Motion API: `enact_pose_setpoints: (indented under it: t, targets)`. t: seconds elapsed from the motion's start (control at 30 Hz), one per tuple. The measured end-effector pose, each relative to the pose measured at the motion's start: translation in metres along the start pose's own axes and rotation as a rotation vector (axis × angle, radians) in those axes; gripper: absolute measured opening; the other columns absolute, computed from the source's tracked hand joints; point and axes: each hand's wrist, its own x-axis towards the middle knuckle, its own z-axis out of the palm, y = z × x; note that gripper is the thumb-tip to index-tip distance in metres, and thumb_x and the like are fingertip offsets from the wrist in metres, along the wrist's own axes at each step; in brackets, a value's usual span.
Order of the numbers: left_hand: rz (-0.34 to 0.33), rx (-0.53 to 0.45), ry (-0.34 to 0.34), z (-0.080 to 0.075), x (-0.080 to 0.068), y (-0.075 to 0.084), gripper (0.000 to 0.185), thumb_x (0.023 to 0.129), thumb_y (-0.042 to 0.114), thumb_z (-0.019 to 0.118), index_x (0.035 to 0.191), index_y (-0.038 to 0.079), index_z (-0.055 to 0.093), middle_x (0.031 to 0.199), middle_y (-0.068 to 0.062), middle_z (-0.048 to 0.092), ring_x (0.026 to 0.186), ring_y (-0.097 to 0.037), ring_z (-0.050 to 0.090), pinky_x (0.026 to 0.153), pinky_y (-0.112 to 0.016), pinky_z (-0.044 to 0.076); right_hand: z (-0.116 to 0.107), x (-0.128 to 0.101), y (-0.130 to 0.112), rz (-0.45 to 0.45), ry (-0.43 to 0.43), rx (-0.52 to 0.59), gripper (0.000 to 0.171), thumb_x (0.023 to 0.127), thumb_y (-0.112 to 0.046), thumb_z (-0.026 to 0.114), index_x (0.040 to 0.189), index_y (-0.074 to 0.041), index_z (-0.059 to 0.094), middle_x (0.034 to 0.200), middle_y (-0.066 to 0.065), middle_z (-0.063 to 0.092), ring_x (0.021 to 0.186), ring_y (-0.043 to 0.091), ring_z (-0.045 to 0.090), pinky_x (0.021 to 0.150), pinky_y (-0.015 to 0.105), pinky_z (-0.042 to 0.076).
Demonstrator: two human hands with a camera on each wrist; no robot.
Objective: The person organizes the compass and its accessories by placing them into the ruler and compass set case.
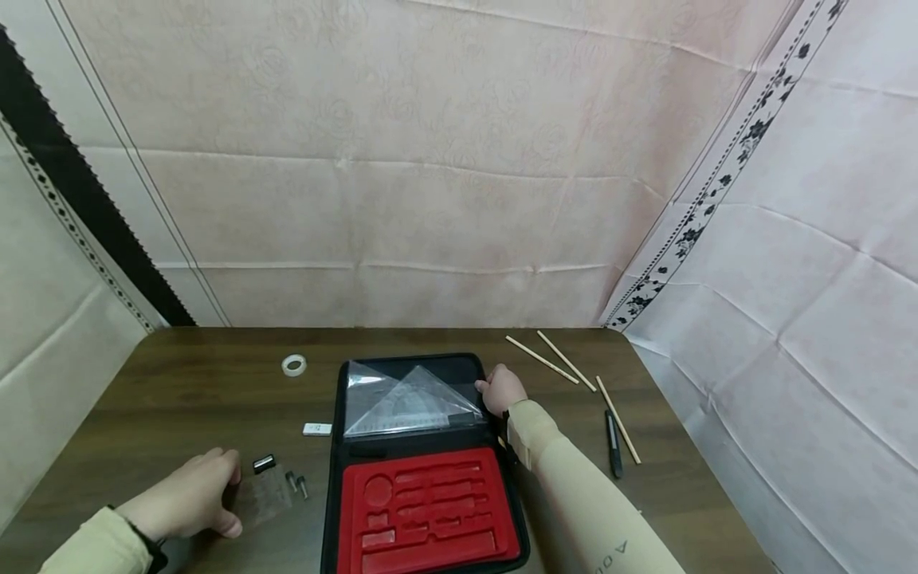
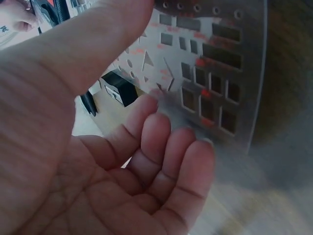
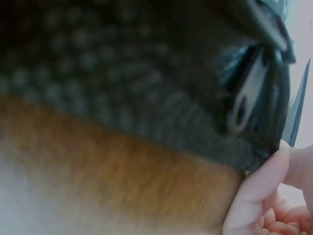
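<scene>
My left hand (image 1: 190, 494) is arched low over the table at the left, thumb and fingers apart. A clear plastic stencil (image 2: 215, 73) with cut-out shapes lies between them. In the left wrist view the fingertips are right at its edge and the thumb overlaps it. Beside the stencil is a small black-and-silver block (image 1: 263, 463). On the other side my right hand (image 1: 502, 391) pinches the right edge of an unfolded black zip case (image 1: 409, 367); a zip pull (image 3: 243, 110) hangs near the thumb. Clear set squares (image 1: 416, 406) lie in the lid, above a red moulded tray (image 1: 430, 510).
Two small grey pieces (image 1: 296, 484) lie right of the stencil. A white tape roll (image 1: 301, 368) and a white eraser-like block (image 1: 317, 429) sit left of the case. To the right are pale wooden sticks (image 1: 541, 359) and a slim black tool (image 1: 613, 445).
</scene>
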Motion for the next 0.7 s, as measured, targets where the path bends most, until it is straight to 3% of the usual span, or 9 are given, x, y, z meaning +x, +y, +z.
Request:
enact_pose_setpoints:
  t: [0.17, 0.4, 0.63, 0.7]
  targets:
    - [-0.022, -0.052, -0.032, -0.002, -0.001, -0.001, 0.065, 0.055, 0.035, 0.093, 0.093, 0.002, 0.052, 0.084, -0.006, 0.051, 0.077, -0.021, 0.05, 0.069, -0.043, 0.044, 0.0, 0.0, 0.0, 0.001, -0.003, -0.004, 0.026, 0.093, -0.024, 0.065, 0.088, -0.004, 0.051, 0.076, 0.009, 0.054, 0.077, 0.026, 0.056, 0.078, 0.041, 0.047]
    - [-0.029, -0.219, -0.069, -0.008, -0.006, -0.015, 0.051, 0.068, 0.017, 0.087, 0.093, 0.004, 0.045, 0.073, -0.006, 0.047, 0.062, -0.019, 0.045, 0.054, -0.031, 0.036, -0.001, -0.002, -0.001, 0.004, -0.017, 0.005, 0.027, 0.094, -0.025, 0.064, 0.087, -0.004, 0.049, 0.076, 0.009, 0.053, 0.076, 0.026, 0.055, 0.077, 0.04, 0.046]
    - [-0.03, -0.268, -0.114, -0.032, -0.003, -0.039, 0.031, 0.079, 0.006, 0.077, 0.097, 0.004, 0.051, 0.074, -0.005, 0.05, 0.064, -0.018, 0.048, 0.057, -0.031, 0.039, -0.001, -0.002, -0.001, -0.006, -0.006, 0.01, 0.027, 0.094, -0.025, 0.065, 0.087, -0.003, 0.049, 0.075, 0.009, 0.053, 0.075, 0.025, 0.054, 0.076, 0.04, 0.046]
    - [0.011, -0.261, -0.118, -0.041, -0.003, -0.046, 0.022, 0.082, 0.002, 0.072, 0.095, 0.004, 0.056, 0.073, -0.004, 0.052, 0.063, -0.015, 0.048, 0.056, -0.029, 0.04, 0.0, -0.001, 0.0, -0.006, -0.009, 0.01, 0.027, 0.094, -0.025, 0.065, 0.087, -0.004, 0.049, 0.075, 0.009, 0.053, 0.075, 0.025, 0.054, 0.075, 0.04, 0.046]
